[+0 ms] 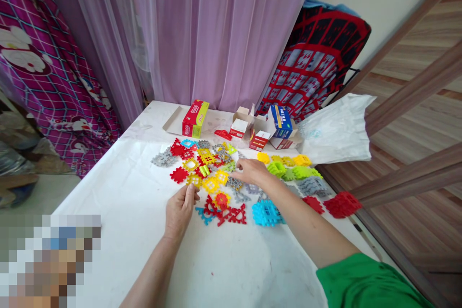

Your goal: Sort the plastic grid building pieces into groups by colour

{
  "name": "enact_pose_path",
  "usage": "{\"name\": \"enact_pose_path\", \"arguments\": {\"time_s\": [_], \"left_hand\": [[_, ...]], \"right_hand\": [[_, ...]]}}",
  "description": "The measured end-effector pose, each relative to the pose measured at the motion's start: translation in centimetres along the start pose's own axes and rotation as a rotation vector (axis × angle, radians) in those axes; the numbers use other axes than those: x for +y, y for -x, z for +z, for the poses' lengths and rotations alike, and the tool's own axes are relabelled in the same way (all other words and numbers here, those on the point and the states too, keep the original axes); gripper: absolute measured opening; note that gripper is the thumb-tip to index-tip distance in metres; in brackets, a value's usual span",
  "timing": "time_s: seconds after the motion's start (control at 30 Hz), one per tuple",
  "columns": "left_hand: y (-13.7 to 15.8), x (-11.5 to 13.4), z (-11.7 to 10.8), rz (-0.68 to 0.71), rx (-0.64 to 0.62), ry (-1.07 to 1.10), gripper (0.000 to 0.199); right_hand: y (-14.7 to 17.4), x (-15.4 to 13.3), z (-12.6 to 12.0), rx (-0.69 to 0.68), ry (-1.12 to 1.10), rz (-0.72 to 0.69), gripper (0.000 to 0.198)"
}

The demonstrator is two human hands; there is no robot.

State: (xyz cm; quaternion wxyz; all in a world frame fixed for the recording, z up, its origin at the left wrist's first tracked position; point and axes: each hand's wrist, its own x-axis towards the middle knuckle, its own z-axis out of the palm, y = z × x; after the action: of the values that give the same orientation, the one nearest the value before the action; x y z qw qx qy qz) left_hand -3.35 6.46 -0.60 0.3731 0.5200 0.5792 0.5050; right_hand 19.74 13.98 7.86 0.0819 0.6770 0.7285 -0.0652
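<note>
A loose pile of flat, notched plastic building pieces lies on the white table. My left hand is at the pile's near left side, thumb and fingers closed together. Just beyond its fingertips is a yellow square piece; whether the hand grips anything is unclear. Over the pile's right side, my right hand has thumb and forefinger apart, close to a grey piece. Between the hands lie yellow pieces and a yellow piece with a red centre. Red triangular pieces are nearer me.
Stacks sorted by colour stand at the right: blue, red, grey, green and yellow. Open cardboard boxes, including a red-green box and a blue box, line the back beside a white bag.
</note>
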Motion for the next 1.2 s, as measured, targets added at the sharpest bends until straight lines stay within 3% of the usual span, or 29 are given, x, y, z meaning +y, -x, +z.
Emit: {"name": "enact_pose_path", "arguments": {"time_s": [0.1, 0.33, 0.4, 0.47, 0.57, 0.63, 0.73, 0.87, 1.03, 1.2], "left_hand": [[0.0, -0.2, 0.0, -0.005, -0.002, -0.008, 0.057], [-0.2, -0.6, 0.0, -0.014, 0.008, -0.001, 0.057], [-0.2, -0.5, 0.0, -0.011, 0.008, -0.006, 0.057], [-0.2, -0.3, 0.0, -0.006, -0.002, -0.005, 0.055], [0.0, -0.2, 0.1, 0.002, -0.035, 0.032, 0.050], [0.1, -0.2, 0.2, 0.014, -0.068, 0.086, 0.045], [0.2, -0.2, 0.4, 0.033, -0.130, 0.164, 0.040], [0.3, 0.2, 0.3, -0.004, -0.205, 0.231, 0.041], [0.1, 1.1, -0.2, -0.163, -0.282, 0.364, 0.049], [-0.2, 1.3, -0.6, -0.266, -0.307, 0.439, 0.052]], "right_hand": [[1.6, -1.1, 0.4, -0.062, 0.043, -0.048, 0.055], [2.3, -1.4, 1.1, -0.007, -0.073, -0.038, 0.049], [2.5, -0.8, 1.0, 0.007, -0.293, -0.037, 0.051], [3.0, -0.3, 1.1, -0.055, -0.673, -0.070, 0.054], [3.7, -0.5, 1.6, -0.220, -1.204, -0.211, 0.059], [4.0, -1.4, 2.2, -0.269, -1.347, -0.321, 0.062], [4.2, -3.3, 3.3, -0.272, -1.397, -0.444, 0.064], [4.5, -5.4, 4.4, -0.071, -1.355, -0.514, 0.055], [5.4, -6.2, 5.2, 0.113, -1.260, -0.514, 0.050], [6.1, -6.1, 5.0, 0.230, -1.016, -0.488, 0.046]]}}
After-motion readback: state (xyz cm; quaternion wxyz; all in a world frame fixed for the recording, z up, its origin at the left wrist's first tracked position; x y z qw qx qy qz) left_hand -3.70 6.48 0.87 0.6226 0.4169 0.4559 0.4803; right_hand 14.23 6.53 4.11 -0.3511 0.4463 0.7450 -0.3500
